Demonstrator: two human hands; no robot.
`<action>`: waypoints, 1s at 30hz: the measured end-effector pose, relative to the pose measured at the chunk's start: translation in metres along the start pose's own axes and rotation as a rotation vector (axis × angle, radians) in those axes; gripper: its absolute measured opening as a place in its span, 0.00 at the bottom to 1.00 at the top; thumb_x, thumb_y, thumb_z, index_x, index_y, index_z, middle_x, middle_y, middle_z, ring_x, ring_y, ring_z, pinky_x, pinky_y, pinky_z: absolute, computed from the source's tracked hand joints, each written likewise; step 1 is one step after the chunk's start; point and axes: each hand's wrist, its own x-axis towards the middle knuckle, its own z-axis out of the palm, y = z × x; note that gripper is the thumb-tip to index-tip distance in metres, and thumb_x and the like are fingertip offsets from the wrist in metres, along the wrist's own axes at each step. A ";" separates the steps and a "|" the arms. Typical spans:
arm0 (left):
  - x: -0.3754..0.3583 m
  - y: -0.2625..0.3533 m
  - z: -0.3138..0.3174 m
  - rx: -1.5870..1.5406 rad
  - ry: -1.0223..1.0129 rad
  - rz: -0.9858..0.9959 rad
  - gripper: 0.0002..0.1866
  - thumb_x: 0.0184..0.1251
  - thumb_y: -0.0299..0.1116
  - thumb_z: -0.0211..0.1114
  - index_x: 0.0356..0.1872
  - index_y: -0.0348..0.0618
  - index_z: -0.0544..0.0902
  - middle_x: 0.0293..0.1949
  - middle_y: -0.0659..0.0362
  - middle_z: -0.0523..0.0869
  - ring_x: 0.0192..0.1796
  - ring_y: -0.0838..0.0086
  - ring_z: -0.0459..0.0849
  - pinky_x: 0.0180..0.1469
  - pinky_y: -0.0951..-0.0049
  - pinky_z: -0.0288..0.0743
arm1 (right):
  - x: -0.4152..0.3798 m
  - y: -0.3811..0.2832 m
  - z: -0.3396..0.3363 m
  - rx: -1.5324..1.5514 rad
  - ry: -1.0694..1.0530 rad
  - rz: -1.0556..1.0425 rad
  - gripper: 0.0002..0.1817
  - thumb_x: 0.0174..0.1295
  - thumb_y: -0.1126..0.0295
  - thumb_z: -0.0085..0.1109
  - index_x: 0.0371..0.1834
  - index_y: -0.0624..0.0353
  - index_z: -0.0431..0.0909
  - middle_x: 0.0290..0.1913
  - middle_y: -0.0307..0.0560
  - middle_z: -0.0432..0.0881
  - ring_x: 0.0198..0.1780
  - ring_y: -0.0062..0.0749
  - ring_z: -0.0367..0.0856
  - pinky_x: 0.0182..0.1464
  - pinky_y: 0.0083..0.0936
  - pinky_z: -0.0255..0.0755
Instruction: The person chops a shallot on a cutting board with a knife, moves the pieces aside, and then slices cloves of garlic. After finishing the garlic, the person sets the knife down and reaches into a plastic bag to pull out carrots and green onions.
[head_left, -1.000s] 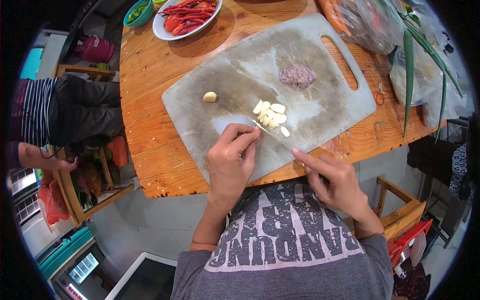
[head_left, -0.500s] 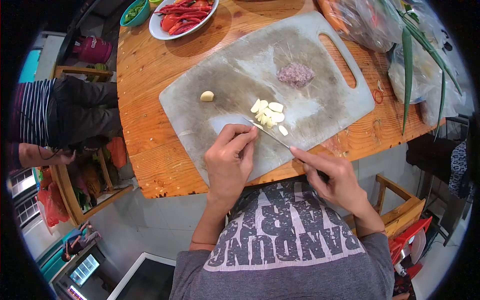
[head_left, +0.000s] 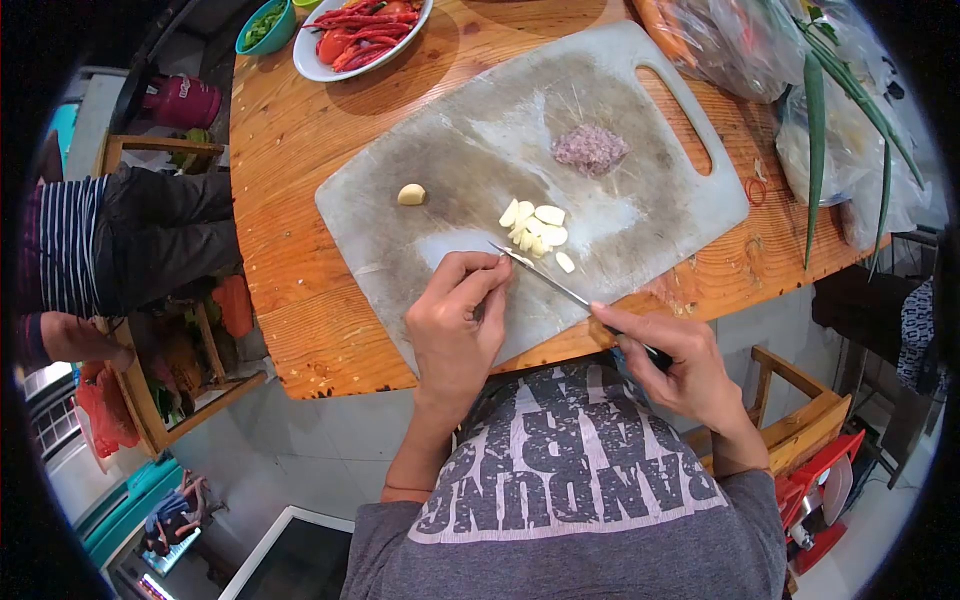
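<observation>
My right hand (head_left: pixel 682 362) grips a knife (head_left: pixel 548 280) by its dark handle, index finger stretched along the top of the blade. The blade slants up and left over the board, its tip just beside the fingertips of my left hand (head_left: pixel 458 312). That hand is closed in a pinch on a garlic clove, mostly hidden by the fingers; a pale slice shows against the blade. Just beyond the knife lies a small pile of sliced garlic (head_left: pixel 534 228). One whole garlic clove (head_left: pixel 411 195) rests farther left. All this is on a worn white cutting board (head_left: pixel 390 165).
Minced shallot (head_left: pixel 590 150) sits in a mound on the board. A white bowl of red chillies and tomatoes (head_left: pixel 362 38) and a teal bowl of chopped greens (head_left: pixel 266 28) stand at the back left. Plastic bags (head_left: pixel 725 50) and spring onions (head_left: pixel 816 150) lie right. Another person (head_left: pixel 120 240) stands left.
The knife has tilted slightly, showing more of its blade and dark handle, and my right hand has shifted a little right and down. My left hand has hardly moved.
</observation>
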 end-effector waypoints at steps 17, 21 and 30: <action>0.003 -0.002 0.003 -0.034 0.010 0.001 0.06 0.60 0.17 0.73 0.37 0.35 0.91 0.37 0.56 0.90 0.35 0.74 0.89 0.37 0.76 0.81 | 0.000 -0.003 -0.004 0.048 0.008 0.067 0.25 0.64 0.83 0.60 0.65 0.57 0.82 0.30 0.51 0.86 0.27 0.29 0.82 0.35 0.28 0.75; 0.001 -0.001 0.003 -0.039 0.010 -0.017 0.07 0.59 0.17 0.72 0.37 0.35 0.91 0.38 0.56 0.90 0.36 0.73 0.89 0.38 0.75 0.81 | -0.001 -0.005 -0.005 0.029 -0.008 0.059 0.27 0.62 0.83 0.61 0.66 0.55 0.81 0.30 0.52 0.85 0.26 0.32 0.82 0.34 0.29 0.76; 0.001 -0.001 0.003 -0.027 0.007 -0.002 0.07 0.58 0.16 0.72 0.37 0.35 0.90 0.38 0.56 0.90 0.37 0.72 0.90 0.39 0.74 0.81 | 0.012 -0.001 0.010 -0.053 0.008 -0.029 0.28 0.61 0.82 0.61 0.67 0.53 0.81 0.30 0.53 0.84 0.28 0.35 0.82 0.35 0.29 0.76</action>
